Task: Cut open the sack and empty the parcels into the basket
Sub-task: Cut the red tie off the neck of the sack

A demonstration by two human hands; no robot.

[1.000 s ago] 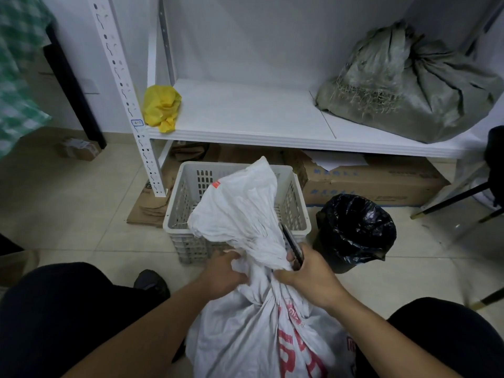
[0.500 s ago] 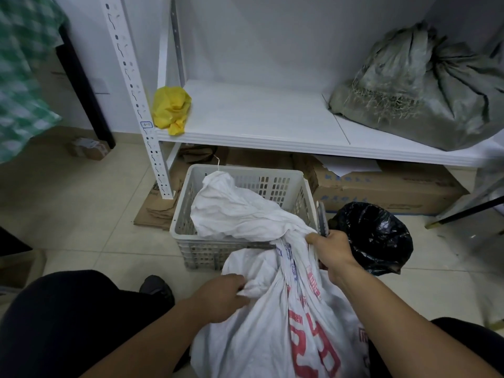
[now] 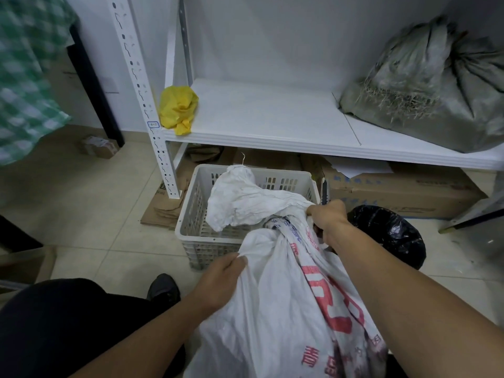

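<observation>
Both hands' grip on white sack (image 3: 272, 309), red print

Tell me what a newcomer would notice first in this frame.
The white sack with red print fills the lower centre, its loose top flopped into the basket just ahead. Both hands grip it: the left hand on its near side, the right hand at the neck by the basket's right rim. After that, the grey sack on the shelf at upper right and the yellow bag at its left end.
</observation>
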